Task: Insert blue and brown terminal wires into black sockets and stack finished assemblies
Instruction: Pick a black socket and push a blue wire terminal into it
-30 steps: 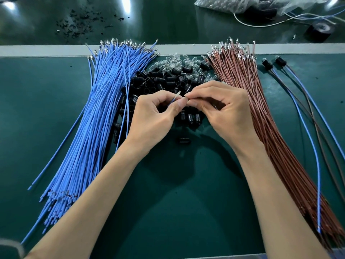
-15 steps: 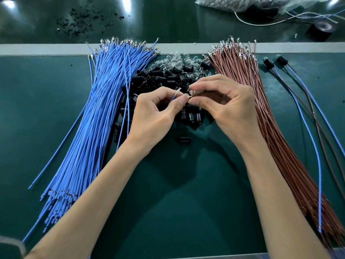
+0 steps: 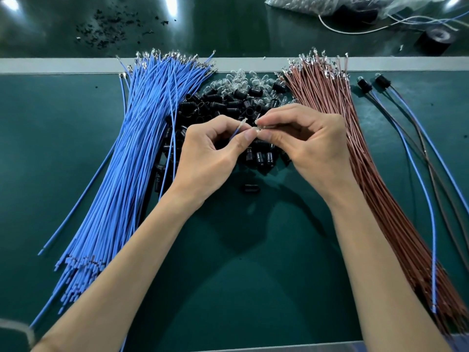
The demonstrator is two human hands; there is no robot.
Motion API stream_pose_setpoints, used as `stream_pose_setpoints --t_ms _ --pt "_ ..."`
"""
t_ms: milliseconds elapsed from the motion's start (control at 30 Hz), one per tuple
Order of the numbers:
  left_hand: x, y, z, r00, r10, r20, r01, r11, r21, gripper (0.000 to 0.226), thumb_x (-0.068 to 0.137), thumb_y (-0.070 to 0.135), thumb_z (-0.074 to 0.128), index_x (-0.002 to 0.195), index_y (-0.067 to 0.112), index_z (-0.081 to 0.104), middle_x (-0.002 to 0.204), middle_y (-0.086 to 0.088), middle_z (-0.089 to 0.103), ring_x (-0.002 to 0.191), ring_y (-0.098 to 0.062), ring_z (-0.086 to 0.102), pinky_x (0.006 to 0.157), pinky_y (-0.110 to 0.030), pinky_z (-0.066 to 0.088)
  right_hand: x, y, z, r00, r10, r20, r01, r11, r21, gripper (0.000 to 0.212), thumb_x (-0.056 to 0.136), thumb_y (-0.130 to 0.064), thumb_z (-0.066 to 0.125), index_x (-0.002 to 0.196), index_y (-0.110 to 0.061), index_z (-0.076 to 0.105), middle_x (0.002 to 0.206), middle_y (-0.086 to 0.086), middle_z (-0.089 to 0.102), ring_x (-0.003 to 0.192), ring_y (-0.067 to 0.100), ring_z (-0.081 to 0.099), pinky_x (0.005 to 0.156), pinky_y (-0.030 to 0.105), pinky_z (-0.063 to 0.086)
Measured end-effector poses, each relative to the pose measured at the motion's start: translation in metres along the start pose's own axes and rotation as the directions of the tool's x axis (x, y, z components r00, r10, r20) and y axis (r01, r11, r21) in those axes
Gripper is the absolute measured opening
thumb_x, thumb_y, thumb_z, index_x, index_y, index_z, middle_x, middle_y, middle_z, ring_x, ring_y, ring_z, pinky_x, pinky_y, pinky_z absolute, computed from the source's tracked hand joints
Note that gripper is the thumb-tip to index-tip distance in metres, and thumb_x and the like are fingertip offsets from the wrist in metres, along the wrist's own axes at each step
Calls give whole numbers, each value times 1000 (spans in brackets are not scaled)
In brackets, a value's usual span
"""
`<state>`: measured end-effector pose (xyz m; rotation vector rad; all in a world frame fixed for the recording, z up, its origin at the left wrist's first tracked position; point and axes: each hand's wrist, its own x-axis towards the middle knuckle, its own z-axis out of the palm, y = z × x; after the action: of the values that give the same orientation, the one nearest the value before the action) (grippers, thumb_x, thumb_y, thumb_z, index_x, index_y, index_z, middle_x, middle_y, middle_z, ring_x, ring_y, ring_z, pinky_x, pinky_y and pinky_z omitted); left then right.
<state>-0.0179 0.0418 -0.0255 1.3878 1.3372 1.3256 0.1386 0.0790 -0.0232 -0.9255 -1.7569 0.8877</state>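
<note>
Both hands are meeting over the middle of the worktop (image 3: 253, 288), wrists angling inward, fingers curled. The left hand (image 3: 210, 158) is pinching one blue wire (image 3: 235, 132) just below its metal terminal. The right hand (image 3: 312, 151) is pinching a small shiny piece (image 3: 260, 128) I can't make out, just beside the left thumb. Beneath them the black sockets (image 3: 203, 107) are lying heaped between the blue bundle (image 3: 132, 161) and the brown bundle (image 3: 360, 158).
</note>
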Motion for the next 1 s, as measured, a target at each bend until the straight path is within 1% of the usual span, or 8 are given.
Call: stream_pose_setpoints --t_ms 100,233,367,467,533,633,833,1000 --pt "0 0 0 1000 5 2 -5 1000 12 12 87 13 68 77 18 66 54 19 54 52 5 44 55 -9 33 0 1 -2 999 -7 33 7 1000 21 19 79 -5 76 96 -9 71 90 2 70 86 6 68 81 19 51" --pt "-1 0 2 1000 -9 23 9 1000 20 11 88 12 67 78 13 66 51 19 53 49 5 45 52 -6 31 0 2 -5 997 -23 68 23 1000 6 15 80 -4 75 93 -8 72 89 4 71 86 9 69 81 21 53" --pt "0 2 2 998 -51 28 52 998 -27 13 89 14 66 77 18 67 54 18 55 51 4 45 54 -9 34 -2 0 -3 1000 -13 28 13 1000 3 20 81 -2 74 98 -11 70 89 -4 71 85 3 69 80 17 53" --pt "1 4 1 996 -83 20 85 992 -89 11 90 20 65 81 22 69 63 15 62 59 1 54 58 -12 41 -1 -2 0 1000 -9 -7 9 1000 -5 24 81 -1 73 100 -14 69 89 -9 70 83 0 69 79 15 52" --pt "1 5 1 996 -90 -24 87 990 -115 6 91 18 64 86 20 67 66 12 65 60 -2 59 58 -14 45 -1 -2 -1 1000 -11 -15 11 1000 -18 22 81 -4 74 99 -14 70 88 -8 70 82 1 68 78 14 51" --pt "2 6 1 993 -79 -85 68 989 -129 9 91 11 63 86 18 63 63 8 64 60 -7 62 58 -17 49 -1 -4 1 1000 -13 -16 13 999 -29 22 80 -6 75 99 -15 69 88 -9 70 82 -1 68 78 13 51" --pt "0 10 0 988 -128 -87 112 979 -170 10 90 11 65 83 19 66 71 7 64 69 -6 60 62 -17 50 -1 -4 3 999 -20 -39 19 999 -27 22 81 -5 74 100 -14 69 89 -8 70 83 0 68 78 13 51" --pt "-2 12 3 980 -187 -67 174 971 -165 13 91 12 62 82 17 69 66 10 65 66 -3 62 59 -17 51 -1 -4 5 998 -25 -57 22 998 -58 22 81 -7 75 102 -13 70 91 -7 71 85 3 69 81 18 53"
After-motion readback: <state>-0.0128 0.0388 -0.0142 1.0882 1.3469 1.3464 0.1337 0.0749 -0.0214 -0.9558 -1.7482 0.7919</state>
